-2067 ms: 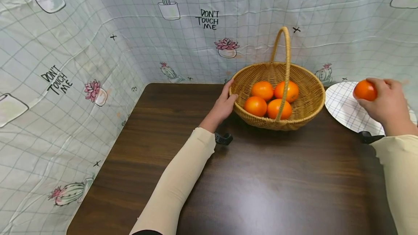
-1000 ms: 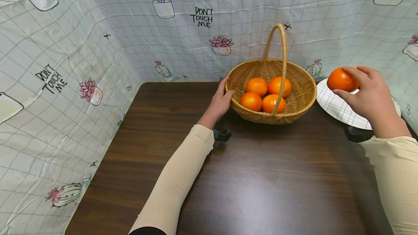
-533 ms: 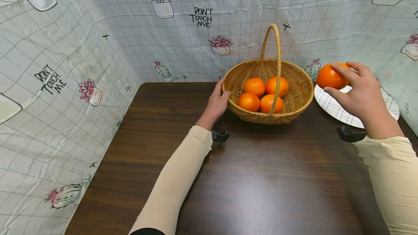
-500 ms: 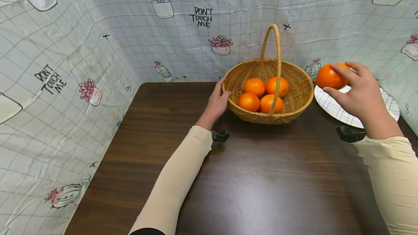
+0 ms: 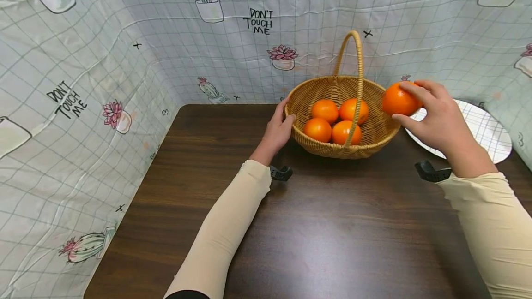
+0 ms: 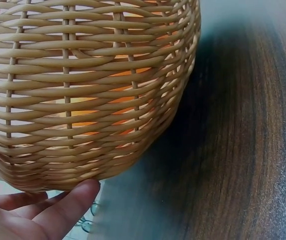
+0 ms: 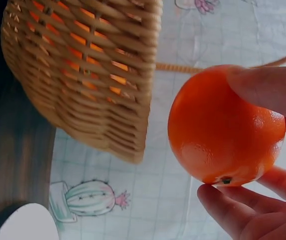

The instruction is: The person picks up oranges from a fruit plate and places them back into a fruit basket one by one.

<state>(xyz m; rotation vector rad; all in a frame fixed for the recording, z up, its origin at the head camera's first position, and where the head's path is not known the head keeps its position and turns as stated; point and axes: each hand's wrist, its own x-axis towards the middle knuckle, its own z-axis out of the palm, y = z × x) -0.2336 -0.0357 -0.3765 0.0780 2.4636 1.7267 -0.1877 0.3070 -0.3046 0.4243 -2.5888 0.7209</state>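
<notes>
A wicker basket (image 5: 316, 144) with a tall handle stands at the back of the table, holding several oranges (image 5: 317, 130). My left hand (image 5: 276, 132) grips its left rim; in the left wrist view the thumb (image 6: 77, 200) lies against the weave and the fingers are partly hidden. My right hand (image 5: 440, 114) holds another orange (image 5: 398, 99) between thumb and fingers, raised at the basket's right rim. Seen from the right wrist, this orange (image 7: 218, 125) is apart from the basket wall (image 7: 102, 75), with its small green stem spot showing.
Behind the right hand lies a white plate (image 5: 484, 128) with a grid pattern. The dark wooden table (image 5: 332, 225) stretches in front of the basket. A cactus-print cloth (image 5: 249, 73) hangs along the back and left sides. Each wrist wears a black strap (image 5: 430, 172).
My right hand has carried the orange left, from over the plate to the basket's right rim. The left hand keeps its hold on the basket, and the view has shifted slightly.
</notes>
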